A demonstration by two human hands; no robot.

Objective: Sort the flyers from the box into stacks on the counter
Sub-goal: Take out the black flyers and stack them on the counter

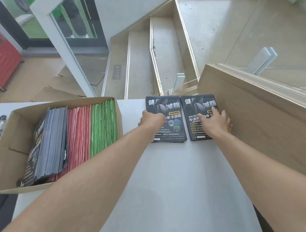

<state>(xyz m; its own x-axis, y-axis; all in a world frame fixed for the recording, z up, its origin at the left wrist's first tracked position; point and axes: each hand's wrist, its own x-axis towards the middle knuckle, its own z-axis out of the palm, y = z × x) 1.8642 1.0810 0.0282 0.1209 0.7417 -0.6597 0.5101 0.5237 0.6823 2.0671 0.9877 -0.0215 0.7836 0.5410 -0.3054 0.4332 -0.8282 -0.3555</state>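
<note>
Two stacks of glossy black flyers lie side by side at far edge of white worktop: left stack (168, 120), right stack (199, 117). Left hand (151, 120) grips left stack's left edge, fingers curled. Right hand (215, 122) presses flat on right stack, fingers spread. Cardboard box (59, 104) at left edge holds upright black, pink, green sheets.
</note>
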